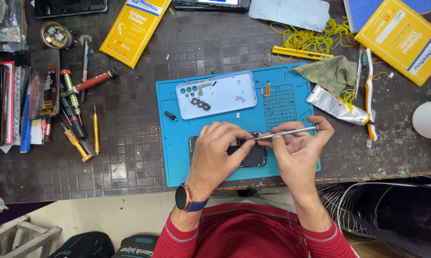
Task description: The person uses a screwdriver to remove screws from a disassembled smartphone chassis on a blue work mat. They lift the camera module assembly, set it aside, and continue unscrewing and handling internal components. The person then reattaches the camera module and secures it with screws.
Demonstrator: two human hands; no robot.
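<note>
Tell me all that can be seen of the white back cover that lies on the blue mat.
The white back cover is a thin, rounded rectangle that looks like plastic and lies flat, inside face up, on the upper part of the blue mat. Round camera holes sit in its left corner, and a few small dark rings rest on it. There is faint handwriting on its right half. Neither hand touches it; the opened phone lies just below.

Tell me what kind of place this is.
Most likely a phone repair bench. An opened phone lies on a blue work mat, its removed back cover beside it, and small screwdrivers are scattered on the table.
</note>
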